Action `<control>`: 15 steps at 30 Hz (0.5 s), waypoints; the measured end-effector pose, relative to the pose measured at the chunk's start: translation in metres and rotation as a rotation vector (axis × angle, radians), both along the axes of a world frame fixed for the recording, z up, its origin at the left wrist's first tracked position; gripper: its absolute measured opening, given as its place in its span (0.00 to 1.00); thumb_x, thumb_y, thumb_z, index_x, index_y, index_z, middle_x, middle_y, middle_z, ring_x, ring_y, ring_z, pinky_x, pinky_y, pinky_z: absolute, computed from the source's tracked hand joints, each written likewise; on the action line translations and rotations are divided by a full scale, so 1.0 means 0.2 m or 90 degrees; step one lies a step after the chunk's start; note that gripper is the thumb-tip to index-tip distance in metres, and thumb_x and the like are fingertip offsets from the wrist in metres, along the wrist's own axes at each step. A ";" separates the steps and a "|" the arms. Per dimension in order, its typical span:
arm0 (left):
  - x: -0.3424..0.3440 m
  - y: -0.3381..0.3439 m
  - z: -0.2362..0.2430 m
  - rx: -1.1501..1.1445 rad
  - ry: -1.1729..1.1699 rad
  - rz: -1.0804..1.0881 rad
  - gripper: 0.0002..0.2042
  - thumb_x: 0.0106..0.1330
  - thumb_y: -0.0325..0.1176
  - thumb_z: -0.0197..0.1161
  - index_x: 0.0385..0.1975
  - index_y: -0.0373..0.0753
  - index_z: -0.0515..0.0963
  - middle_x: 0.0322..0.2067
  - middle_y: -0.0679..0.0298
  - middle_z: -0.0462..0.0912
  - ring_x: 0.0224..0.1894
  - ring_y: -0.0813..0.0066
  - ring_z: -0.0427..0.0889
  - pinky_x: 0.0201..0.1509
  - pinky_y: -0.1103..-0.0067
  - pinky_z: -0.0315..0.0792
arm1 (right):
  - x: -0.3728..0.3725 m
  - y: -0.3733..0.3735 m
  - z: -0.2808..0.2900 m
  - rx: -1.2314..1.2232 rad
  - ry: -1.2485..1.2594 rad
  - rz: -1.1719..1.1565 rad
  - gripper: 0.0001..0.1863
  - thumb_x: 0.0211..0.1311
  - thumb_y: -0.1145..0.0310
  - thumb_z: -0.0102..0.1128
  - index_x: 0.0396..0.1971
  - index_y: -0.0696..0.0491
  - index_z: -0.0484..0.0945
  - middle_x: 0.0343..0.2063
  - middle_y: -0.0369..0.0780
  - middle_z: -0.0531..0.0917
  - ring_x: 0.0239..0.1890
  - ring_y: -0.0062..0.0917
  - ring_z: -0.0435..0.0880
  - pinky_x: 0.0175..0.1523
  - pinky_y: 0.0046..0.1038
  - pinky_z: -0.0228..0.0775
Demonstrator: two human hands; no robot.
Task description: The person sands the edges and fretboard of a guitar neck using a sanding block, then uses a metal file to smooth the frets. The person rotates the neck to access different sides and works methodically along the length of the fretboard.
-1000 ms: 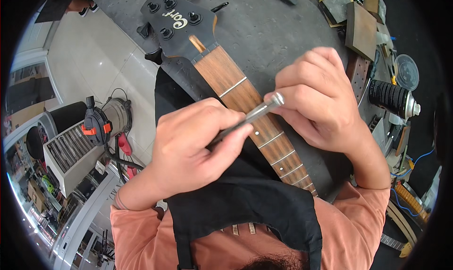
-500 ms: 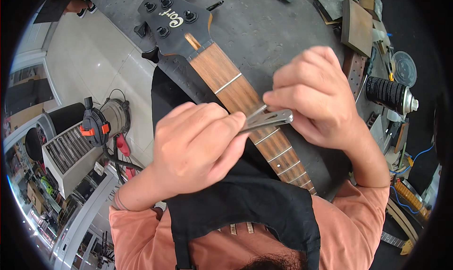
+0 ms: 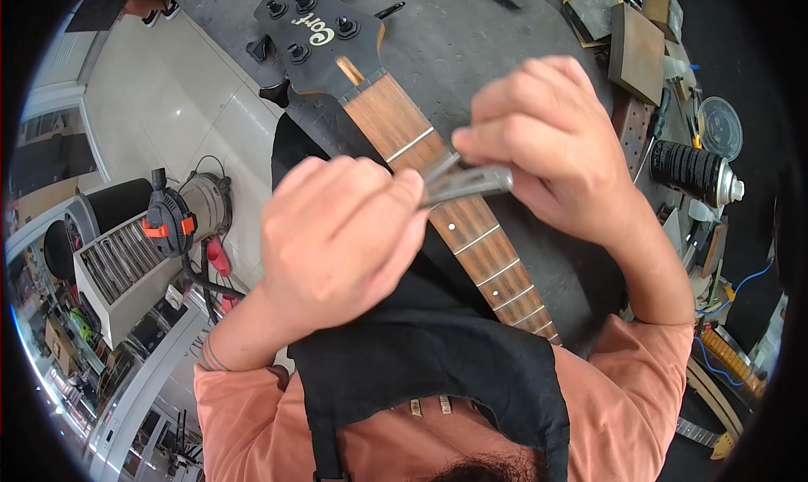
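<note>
My left hand [image 3: 337, 238] is closed on a silver metal tool [image 3: 467, 183] with a slotted body and a thin blade [image 3: 439, 166] angled away from it. My right hand [image 3: 543, 149] has its fingers curled, with the thumb and forefinger pinching the blade's end. Both hands are above a rosewood-coloured fretboard [image 3: 492, 259] with silver frets and dot inlays, which runs diagonally beneath them and is partly hidden. Its black headstock [image 3: 328, 53] with tuner posts lies at the top, and a black apron [image 3: 421, 360] is below the neck's left side.
A dark workbench [image 3: 446, 44] carries blocks [image 3: 635, 53], hand tools and a black spray can [image 3: 683, 172] at the right. A vacuum motor [image 3: 168, 221] stands left on the tiled floor [image 3: 126, 103]. Another person's leg [image 3: 143, 6] shows at top left.
The blade has swung out from the tool's body, which now points more level. Both my hands have shifted upward along the neck, toward the headstock, compared with half a second ago.
</note>
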State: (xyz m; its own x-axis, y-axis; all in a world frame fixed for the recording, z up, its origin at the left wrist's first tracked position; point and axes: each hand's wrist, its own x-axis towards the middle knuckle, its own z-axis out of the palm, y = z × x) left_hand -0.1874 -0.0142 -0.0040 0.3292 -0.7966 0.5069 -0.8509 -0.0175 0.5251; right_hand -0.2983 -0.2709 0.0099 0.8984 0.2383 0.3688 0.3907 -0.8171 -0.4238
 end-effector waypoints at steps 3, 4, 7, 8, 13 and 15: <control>-0.05 0.02 0.01 0.021 0.145 -0.039 0.12 0.61 0.16 0.82 0.42 0.29 0.88 0.30 0.56 0.88 0.28 0.62 0.86 0.32 0.71 0.75 | -0.11 0.00 0.03 0.022 0.038 0.012 0.15 0.56 0.74 0.82 0.45 0.52 0.90 0.42 0.38 0.87 0.41 0.35 0.86 0.54 0.40 0.69; -0.07 0.02 0.01 0.024 0.194 -0.053 0.12 0.61 0.16 0.82 0.42 0.29 0.88 0.30 0.56 0.88 0.28 0.62 0.86 0.32 0.72 0.75 | -0.12 0.01 0.02 0.028 0.034 -0.004 0.15 0.57 0.74 0.82 0.45 0.52 0.90 0.43 0.38 0.87 0.41 0.35 0.86 0.54 0.40 0.69; -0.04 0.02 0.01 0.047 0.292 0.014 0.08 0.69 0.17 0.81 0.41 0.29 0.87 0.30 0.62 0.86 0.28 0.76 0.81 0.33 0.78 0.71 | -0.08 0.03 0.00 0.040 0.031 -0.030 0.11 0.63 0.74 0.81 0.43 0.51 0.89 0.43 0.38 0.87 0.43 0.35 0.86 0.55 0.39 0.69; -0.03 0.02 0.01 0.039 0.312 0.034 0.07 0.70 0.17 0.80 0.41 0.29 0.87 0.30 0.63 0.86 0.28 0.79 0.80 0.33 0.79 0.70 | -0.04 0.02 -0.01 0.044 0.023 -0.031 0.11 0.63 0.74 0.81 0.43 0.51 0.89 0.43 0.37 0.87 0.43 0.35 0.86 0.55 0.39 0.69; 0.03 -0.01 0.02 0.022 0.101 0.095 0.09 0.66 0.17 0.82 0.42 0.31 0.88 0.31 0.60 0.86 0.28 0.70 0.82 0.34 0.75 0.72 | 0.08 0.00 -0.03 0.050 -0.013 -0.023 0.10 0.63 0.75 0.80 0.43 0.51 0.89 0.42 0.37 0.87 0.45 0.34 0.87 0.55 0.37 0.69; 0.03 -0.01 -0.01 0.000 0.010 0.062 0.11 0.63 0.16 0.82 0.43 0.31 0.89 0.31 0.57 0.88 0.28 0.64 0.84 0.34 0.72 0.73 | 0.06 0.00 -0.03 0.035 -0.008 -0.020 0.12 0.62 0.75 0.80 0.44 0.52 0.90 0.42 0.37 0.87 0.44 0.34 0.87 0.54 0.37 0.69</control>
State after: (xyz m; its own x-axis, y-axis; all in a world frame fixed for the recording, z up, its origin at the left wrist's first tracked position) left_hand -0.1811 -0.0152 -0.0053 0.4139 -0.7603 0.5006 -0.8365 -0.1006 0.5387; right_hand -0.2857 -0.2719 0.0046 0.9004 0.1885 0.3920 0.3705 -0.8045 -0.4642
